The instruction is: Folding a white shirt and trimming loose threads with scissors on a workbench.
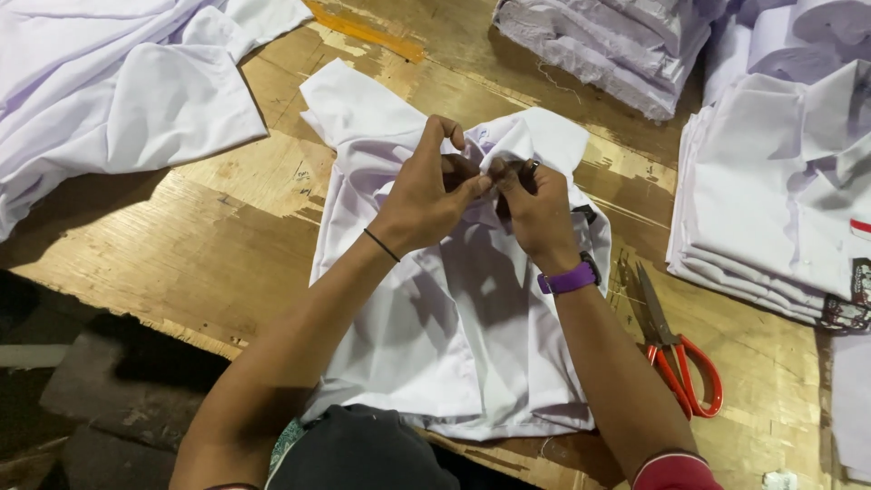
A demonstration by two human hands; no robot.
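Note:
A white shirt lies flat on the wooden table in front of me, collar end away from me. My left hand and my right hand meet just below the collar. Both pinch the shirt's front fabric between thumb and fingers, fingertips almost touching each other. A thin black band circles my left wrist. A purple band sits on my right wrist. What lies between the fingertips is hidden.
Red-handled scissors lie to the right of the shirt. A stack of folded white shirts stands at the right, another pile at the back, loose white cloth at the left. An orange ruler lies at the back.

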